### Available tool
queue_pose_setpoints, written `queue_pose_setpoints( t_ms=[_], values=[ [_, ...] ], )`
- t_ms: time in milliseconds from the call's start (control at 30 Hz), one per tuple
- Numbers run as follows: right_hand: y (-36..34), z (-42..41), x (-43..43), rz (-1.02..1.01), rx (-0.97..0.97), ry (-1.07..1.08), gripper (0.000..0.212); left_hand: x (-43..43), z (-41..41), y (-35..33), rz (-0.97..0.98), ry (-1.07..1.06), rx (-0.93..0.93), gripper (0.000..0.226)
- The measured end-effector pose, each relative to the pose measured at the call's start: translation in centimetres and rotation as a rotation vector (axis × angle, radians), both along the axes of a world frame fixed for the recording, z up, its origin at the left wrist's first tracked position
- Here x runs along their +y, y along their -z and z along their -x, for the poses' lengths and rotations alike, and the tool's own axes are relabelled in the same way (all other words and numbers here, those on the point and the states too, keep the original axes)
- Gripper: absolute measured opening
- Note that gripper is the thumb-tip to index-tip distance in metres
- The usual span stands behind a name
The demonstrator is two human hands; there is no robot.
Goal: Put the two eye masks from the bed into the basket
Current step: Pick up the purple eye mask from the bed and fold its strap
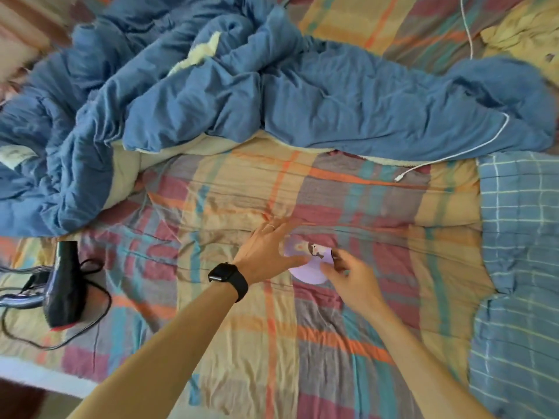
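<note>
A lilac eye mask (307, 261) with a small cartoon print lies on the plaid bed sheet (230, 328) near the middle of the view. My left hand (267, 252), with a ring and a black watch on its wrist, rests flat with fingers spread at the mask's left edge, its thumb touching it. At the mask's right edge my right hand (352, 278) pinches the mask between thumb and fingers. A second mask and the basket are not in view.
A rumpled blue duvet (242, 95) covers the far half of the bed. A black hair dryer (63, 285) with its cord lies at the left. A white charging cable (453, 154) crosses the duvet, and a blue checked pillow (520, 267) sits at the right.
</note>
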State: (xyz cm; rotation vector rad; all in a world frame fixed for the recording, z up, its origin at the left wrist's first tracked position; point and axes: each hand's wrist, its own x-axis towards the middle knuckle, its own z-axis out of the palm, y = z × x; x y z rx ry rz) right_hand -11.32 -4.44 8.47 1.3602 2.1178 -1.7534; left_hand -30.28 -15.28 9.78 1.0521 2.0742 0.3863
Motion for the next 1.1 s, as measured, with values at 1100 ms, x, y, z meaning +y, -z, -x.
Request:
queue_pose_setpoints(
  t_ms=[1100],
  values=[
    [-31.1,9.9,-30.5,0.928,0.951,0.752,0.044,-33.8,9.2,-31.6,-0.767,-0.429,-0.137,0.012]
  ],
)
